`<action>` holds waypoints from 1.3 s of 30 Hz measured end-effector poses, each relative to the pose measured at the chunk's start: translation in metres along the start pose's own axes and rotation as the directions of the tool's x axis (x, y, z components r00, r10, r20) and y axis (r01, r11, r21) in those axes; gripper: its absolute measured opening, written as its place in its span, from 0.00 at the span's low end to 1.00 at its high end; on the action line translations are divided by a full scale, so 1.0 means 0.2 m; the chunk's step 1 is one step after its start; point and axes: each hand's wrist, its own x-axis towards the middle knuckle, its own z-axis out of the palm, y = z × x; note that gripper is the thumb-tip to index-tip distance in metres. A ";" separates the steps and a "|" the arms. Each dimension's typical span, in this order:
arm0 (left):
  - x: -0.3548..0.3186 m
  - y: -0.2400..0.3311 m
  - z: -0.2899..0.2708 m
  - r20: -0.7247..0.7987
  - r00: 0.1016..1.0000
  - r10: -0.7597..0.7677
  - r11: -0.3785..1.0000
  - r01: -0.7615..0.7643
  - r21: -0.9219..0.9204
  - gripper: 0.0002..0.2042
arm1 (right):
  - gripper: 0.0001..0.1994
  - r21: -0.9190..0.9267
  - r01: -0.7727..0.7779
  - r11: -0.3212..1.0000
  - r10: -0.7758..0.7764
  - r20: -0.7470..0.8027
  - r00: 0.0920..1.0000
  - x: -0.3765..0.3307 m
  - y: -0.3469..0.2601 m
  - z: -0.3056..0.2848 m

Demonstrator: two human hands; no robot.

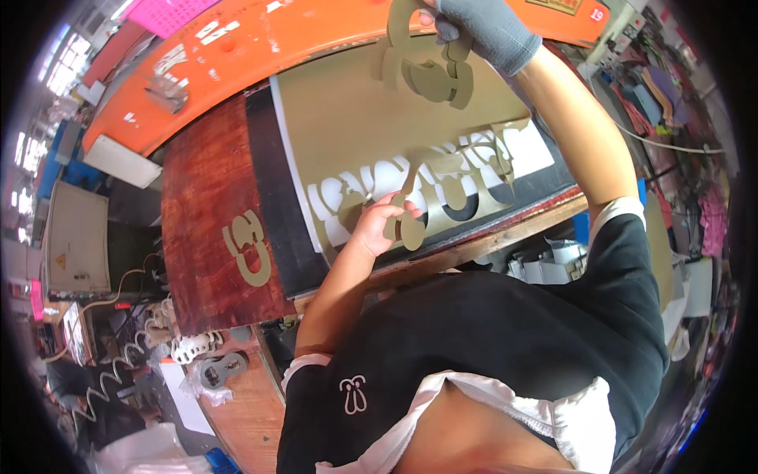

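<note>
A tan sheet (pixel 355 118) with a row of cut-out openings lies on a white and black pad (pixel 272 205). My left hand (pixel 379 225), bare, pinches a tan cut piece (pixel 410 233) at the sheet's near edge. My right hand (pixel 482 31), in a grey glove, is raised at the top and holds several tan cut pieces (pixel 430 75) above the sheet. A single tan die-cut shape (pixel 249 249) rests on the dark red wooden board (pixel 205 205) to the left.
An orange machine body (pixel 260 47) arches over the back of the bench. A beige box (pixel 75 237) and coiled cables (pixel 110 371) stand at the left. White cut pieces (pixel 193 344) lie on a lower wooden surface. Clutter fills the right side.
</note>
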 end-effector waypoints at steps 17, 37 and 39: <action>0.40 0.00 0.40 0.285 0.957 0.059 0.983 -0.105 0.149 0.26 | 0.16 -0.160 0.001 0.987 -0.063 -0.383 0.922 -0.50 0.18 -0.66; 0.58 -0.15 0.92 0.088 0.960 0.264 0.935 -0.277 0.222 0.18 | 0.17 0.193 -0.202 0.960 0.228 -0.125 0.966 -0.97 0.70 -0.72; 0.61 -0.17 0.92 0.050 0.933 0.355 0.748 -0.316 0.584 0.22 | 0.13 0.162 -0.241 0.957 0.267 -0.163 0.950 -0.93 0.66 -0.91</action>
